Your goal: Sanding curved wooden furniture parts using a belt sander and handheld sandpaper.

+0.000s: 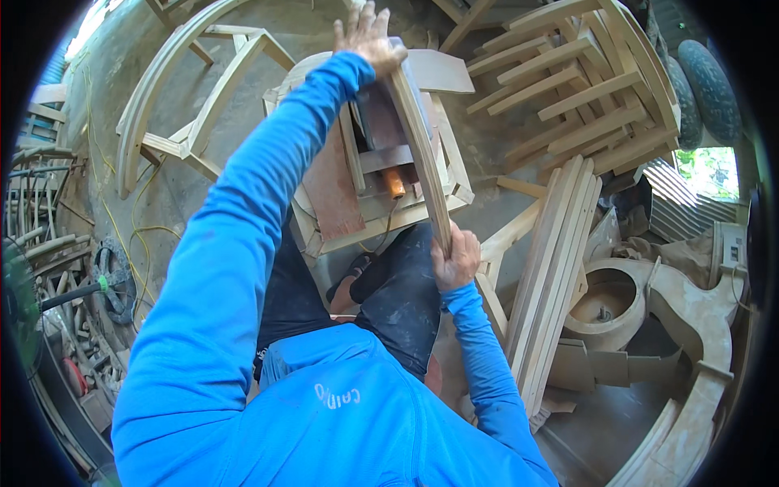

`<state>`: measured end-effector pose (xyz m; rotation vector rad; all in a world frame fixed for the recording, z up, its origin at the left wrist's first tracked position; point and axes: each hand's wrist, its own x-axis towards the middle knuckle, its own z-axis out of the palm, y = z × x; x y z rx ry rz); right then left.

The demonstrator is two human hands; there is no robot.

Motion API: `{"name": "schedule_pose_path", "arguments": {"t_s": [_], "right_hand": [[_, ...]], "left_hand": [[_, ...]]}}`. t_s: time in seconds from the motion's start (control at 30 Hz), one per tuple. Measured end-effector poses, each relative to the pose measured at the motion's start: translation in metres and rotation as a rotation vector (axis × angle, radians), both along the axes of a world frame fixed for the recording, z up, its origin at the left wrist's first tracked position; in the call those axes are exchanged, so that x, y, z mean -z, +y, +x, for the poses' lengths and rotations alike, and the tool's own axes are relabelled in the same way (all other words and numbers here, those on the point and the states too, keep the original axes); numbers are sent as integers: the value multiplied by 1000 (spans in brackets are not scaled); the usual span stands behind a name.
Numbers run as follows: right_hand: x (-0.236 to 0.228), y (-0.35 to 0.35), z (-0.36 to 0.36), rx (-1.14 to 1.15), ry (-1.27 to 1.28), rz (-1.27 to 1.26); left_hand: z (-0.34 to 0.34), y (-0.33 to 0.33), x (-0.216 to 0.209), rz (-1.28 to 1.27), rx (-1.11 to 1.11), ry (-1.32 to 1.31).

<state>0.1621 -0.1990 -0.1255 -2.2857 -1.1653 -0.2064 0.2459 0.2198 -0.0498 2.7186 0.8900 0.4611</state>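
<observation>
A long curved wooden piece (422, 150) slants across the middle, its side against what looks like a belt sander (380, 118) set in a wooden frame. My left hand (369, 40) lies on the piece's far end with fingers stretched out and spread. At the near end, my right hand (459, 258) is closed around the wood. An orange cylindrical part (393, 183) sticks out below the sander's metal plate. Boards of the wooden stand (329, 191) surround the machine. The wood and my left hand cover part of the machine.
Curved wooden frames (174, 93) stand at the far left. Slatted frames (568, 81) are stacked at the far right. Long wooden strips (553, 284) lean near my right arm, beside a round wooden housing (604, 304). A yellow cord (134, 235) trails over the floor; a fan (24, 304) stands left.
</observation>
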Motion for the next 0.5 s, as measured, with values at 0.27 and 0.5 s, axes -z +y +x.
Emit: {"name": "schedule_pose_path", "arguments": {"t_s": [0.27, 0.5], "right_hand": [[-63, 140, 27, 98, -193, 36], [-70, 255, 103, 3, -188, 19]], "left_hand": [[41, 109, -13, -366, -137, 23], [60, 121, 0, -630, 71, -47]]}}
